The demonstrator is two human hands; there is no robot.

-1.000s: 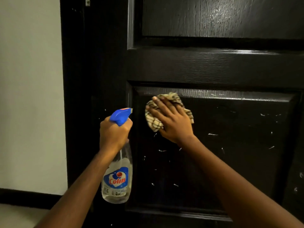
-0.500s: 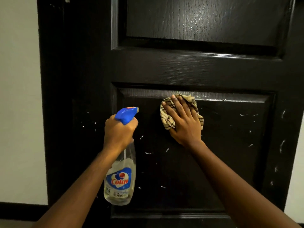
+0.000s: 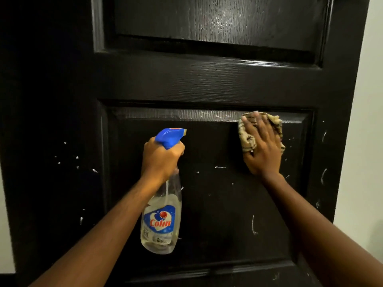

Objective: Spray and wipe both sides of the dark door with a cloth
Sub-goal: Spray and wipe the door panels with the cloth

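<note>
Head view puts the dark door (image 3: 207, 83) across almost the whole frame. I read it as painted wood: the grain shows through the glossy coat, and the rails frame two sunken panels. The upper panel (image 3: 217, 21) has a wet-looking sheen. The lower panel (image 3: 207, 204) is scattered with small white flecks and curved marks (image 3: 253, 224), more of them toward its right edge.

At the top right corner of that lower panel is the cloth (image 3: 246, 139), a soft, bunched, checked rag in tan and dark thread. My right hand (image 3: 263, 148) lies flat over it with fingers spread, pressing it against the bevelled top edge. I judge the spread fingers are there to push the fabric into the moulding, where grime would collect.

My left hand (image 3: 160, 160) is wrapped tightly around the neck of the spray bottle (image 3: 161, 220). It hangs in front of the panel's middle with its blue nozzle (image 3: 170, 135) aimed toward the cloth, ready for another squirt, I think. The bottle is clear plastic with a blue label and holds little liquid.

A pale wall (image 3: 369, 100) runs past the door's right edge. I can't see the far side of the door, and much of this side looks unwiped.
</note>
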